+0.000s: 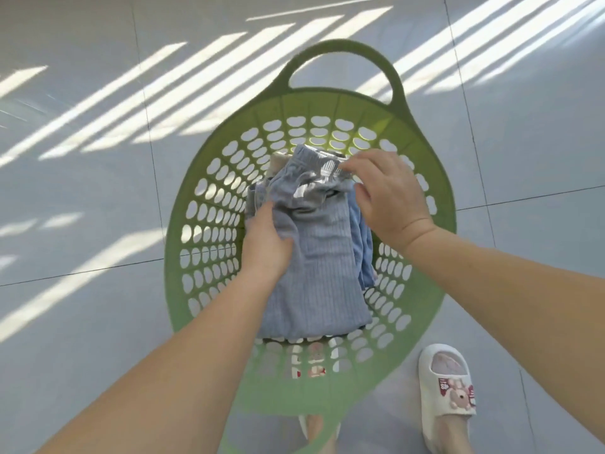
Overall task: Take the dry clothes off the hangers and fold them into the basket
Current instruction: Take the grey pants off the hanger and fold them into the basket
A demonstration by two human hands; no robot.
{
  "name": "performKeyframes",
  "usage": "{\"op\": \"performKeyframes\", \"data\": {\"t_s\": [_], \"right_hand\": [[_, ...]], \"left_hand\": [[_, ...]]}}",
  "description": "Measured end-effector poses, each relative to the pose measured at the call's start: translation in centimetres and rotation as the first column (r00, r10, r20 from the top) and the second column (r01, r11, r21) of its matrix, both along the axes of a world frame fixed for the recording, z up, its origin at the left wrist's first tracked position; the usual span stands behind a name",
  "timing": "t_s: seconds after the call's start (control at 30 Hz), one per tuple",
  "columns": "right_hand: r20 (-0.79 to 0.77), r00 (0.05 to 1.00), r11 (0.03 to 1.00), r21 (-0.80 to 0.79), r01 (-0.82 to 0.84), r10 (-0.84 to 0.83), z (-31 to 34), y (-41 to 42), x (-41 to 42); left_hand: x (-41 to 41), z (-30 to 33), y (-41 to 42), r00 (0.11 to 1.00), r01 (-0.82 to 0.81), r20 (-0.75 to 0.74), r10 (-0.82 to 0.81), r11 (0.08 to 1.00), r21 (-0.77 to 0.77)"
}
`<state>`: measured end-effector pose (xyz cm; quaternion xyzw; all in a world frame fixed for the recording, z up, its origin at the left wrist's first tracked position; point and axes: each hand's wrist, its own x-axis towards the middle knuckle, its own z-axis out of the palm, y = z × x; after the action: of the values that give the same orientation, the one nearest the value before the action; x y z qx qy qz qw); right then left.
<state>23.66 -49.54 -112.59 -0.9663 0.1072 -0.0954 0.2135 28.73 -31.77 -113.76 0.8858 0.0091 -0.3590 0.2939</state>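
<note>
**Both hands on folded blue garment inside green basket**

The left hand [266, 239] lies on the left edge of the folded blue ribbed garment [322, 273], fingers curled over the cloth and gripping a fold of it; the fingertips are hidden in the fabric. The garment lies in the middle of the green perforated basket [209, 224], which stands on the pale tiled floor [82, 198]. Under the gripped piece, other folded cloth shows only as edges: a beige bit just beyond the left hand and a lighter blue layer toward the right; what they are cannot be told. The right hand [388, 198] pinches the far waistband end of the garment, thumb and forefinger closed on the grey-white band. Both forearms cover parts of the basket's near rim, which is blurred. Through the near wall's holes a slipper shows dimly; below the right forearm a white slipper [447, 391] with a cartoon figure stands outside the basket. Sunlight stripes cross the floor beyond the hands.
</note>
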Motion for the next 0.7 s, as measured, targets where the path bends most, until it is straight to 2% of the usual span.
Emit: {"op": "performKeyframes", "data": {"t_s": [0.07, 0.13, 0.17, 0.2, 0.27, 0.33, 0.57, 0.7], "right_hand": [[0.187, 0.982, 0.985, -0.174, -0.007, 0.04, 1.9, -0.7, 2.4], [0.253, 0.967, 0.958, -0.281, 0.061, 0.013, 4.6, -1.1, 5.6], [0.209, 0.978, 0.943, -0.324, 0.078, -0.009, 5.7, -1.2, 7.2], [0.092, 0.995, 0.937, -0.343, 0.067, -0.038, 6.7, -1.2, 8.6], [-0.24, 0.967, 0.968, -0.248, 0.026, -0.088, 8.0, -1.2, 10.8], [-0.407, 0.909, 0.991, -0.124, 0.048, -0.095, 8.6, -1.5, 12.0], [-0.423, 0.905, 0.988, 0.121, 0.094, -0.035, 9.4, -4.2, 10.0], [-0.417, 0.886, 0.932, 0.196, 0.305, -0.203, 9.0, -8.7, 6.4]], "left_hand": [[-1.2, 1.2, 0.0, 1.0, -0.008, -0.012, 0.008, 1.0, 0.002], [-1.9, 2.5, -0.2, 1.0, -0.004, -0.003, 0.004, 1.0, -0.01], [-2.0, 3.1, -0.4, 1.0, -0.01, -0.01, 0.01, 1.0, -0.018], [-2.2, 3.5, -0.7, 0.999, -0.02, -0.03, 0.02, 0.999, -0.025], [-2.3, 4.6, -1.2, 0.997, -0.046, -0.068, 0.043, 0.998, -0.05], [-2.2, 5.6, -1.8, 0.995, -0.049, -0.087, 0.043, 0.996, -0.073], [-1.8, 7.6, -4.6, 0.997, -0.02, -0.076, 0.015, 0.998, -0.055], [-3.3, 8.2, -7.5, 0.997, 0.02, -0.075, -0.021, 1.0, -0.008]]}}
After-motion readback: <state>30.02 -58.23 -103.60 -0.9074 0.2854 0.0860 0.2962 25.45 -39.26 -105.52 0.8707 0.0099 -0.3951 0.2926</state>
